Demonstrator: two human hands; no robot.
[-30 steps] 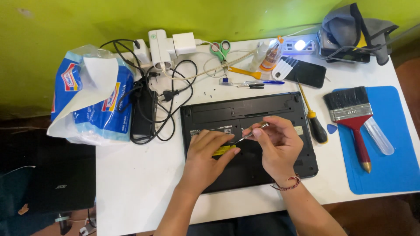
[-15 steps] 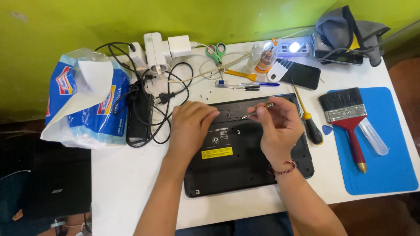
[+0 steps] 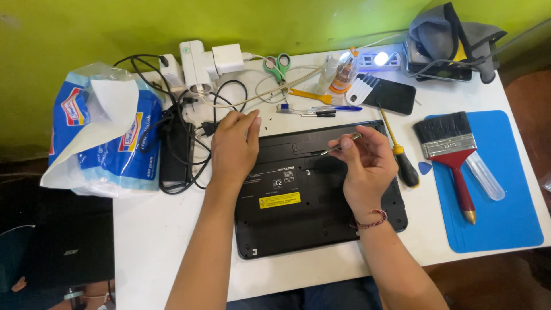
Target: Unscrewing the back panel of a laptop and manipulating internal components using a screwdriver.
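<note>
A black laptop (image 3: 298, 212) lies bottom-up on the white table (image 3: 155, 241), with a yellow sticker on its underside. My left hand (image 3: 234, 148) rests flat on the laptop's upper left corner, fingers together and holding nothing. My right hand (image 3: 367, 163) hovers over the laptop's upper right part and pinches metal tweezers (image 3: 338, 144), whose tips point left toward the battery bay along the back edge.
A black-and-yellow screwdriver (image 3: 402, 158) lies right of the laptop. A red-handled paintbrush (image 3: 450, 155) and clear tube sit on a blue mat (image 3: 499, 189). A black power adapter with cables (image 3: 175, 146), a blue-white plastic bag (image 3: 103, 132), scissors (image 3: 277, 65), pens and a phone (image 3: 390, 95) lie behind.
My left hand slid from the laptop's middle up to its upper left corner, uncovering the yellow sticker. My right hand with the tweezers stayed near the back edge.
</note>
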